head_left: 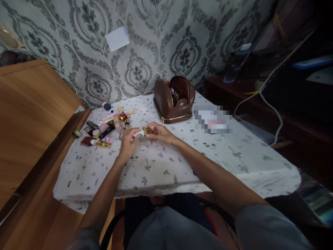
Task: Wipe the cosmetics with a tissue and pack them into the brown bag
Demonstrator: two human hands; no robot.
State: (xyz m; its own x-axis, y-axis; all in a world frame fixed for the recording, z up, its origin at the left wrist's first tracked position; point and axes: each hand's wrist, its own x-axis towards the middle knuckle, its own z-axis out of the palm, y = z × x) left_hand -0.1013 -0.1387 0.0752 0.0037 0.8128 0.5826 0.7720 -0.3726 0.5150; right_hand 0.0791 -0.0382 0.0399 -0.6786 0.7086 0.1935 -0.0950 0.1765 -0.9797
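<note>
Here, the right hand [161,134] pinches a small, shiny gold-coloured item [147,131] above the white printed cloth [156,163]. The left hand [128,143], fingers curved, is close beside it; whether it grips something is unclear. Glossy tubes and rounded cosmetics [104,127] cluster to the left; a smooth brown leather-like bag [174,100] gapes behind.

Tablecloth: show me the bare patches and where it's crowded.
Bare: between the cosmetics and brown bag; front left corner, outside the left forearm; front right, outside the right forearm. Crowded: back left, among the cosmetics.
</note>
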